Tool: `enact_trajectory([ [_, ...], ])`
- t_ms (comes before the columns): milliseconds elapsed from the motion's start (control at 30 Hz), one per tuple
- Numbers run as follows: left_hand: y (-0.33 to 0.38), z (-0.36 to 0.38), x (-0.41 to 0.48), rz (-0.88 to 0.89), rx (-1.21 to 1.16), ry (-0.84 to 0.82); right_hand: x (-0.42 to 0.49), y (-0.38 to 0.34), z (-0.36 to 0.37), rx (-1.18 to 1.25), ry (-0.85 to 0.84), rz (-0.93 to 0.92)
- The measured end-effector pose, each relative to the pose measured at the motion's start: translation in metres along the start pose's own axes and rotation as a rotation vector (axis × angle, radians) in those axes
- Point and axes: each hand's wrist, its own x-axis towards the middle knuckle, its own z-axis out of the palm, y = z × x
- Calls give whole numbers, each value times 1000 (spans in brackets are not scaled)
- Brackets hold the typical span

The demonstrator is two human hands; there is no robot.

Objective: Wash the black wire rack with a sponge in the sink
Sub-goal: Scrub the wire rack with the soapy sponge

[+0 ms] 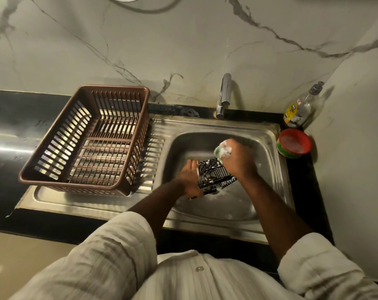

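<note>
We are holding the black wire rack [215,177] tilted over the sink [270,135] basin so suds are dropping inside, not onto the worktop [8,118]. Our left hand [189,180] is bracing the rack's left edge, fingers together and flat. Our right hand [237,159] is gripping the soapy sponge [221,149] at the far edge — fingers closed around it. The basket [110,187] is waiting beside, likely for draining.

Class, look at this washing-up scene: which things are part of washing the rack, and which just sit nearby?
In use: black wire rack, sponge, sink, left hand, right hand.

Just nearby: brown basket, tap, pump bottle, red-rimmed tub.
</note>
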Motion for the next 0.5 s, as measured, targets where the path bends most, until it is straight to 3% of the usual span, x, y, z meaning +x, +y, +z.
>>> enact_trajectory([
  [300, -3, -5, -11, 69, -27, 15, 0, -12, 25, -278, -113, 6],
  [400, -2, -6, -14, 70, -20, 36, 4, -7, 26, -236, -113, -32],
  [500, 3, -6, -12, 53, 20, 16, 6, 6, 25, -13, -103, 56],
])
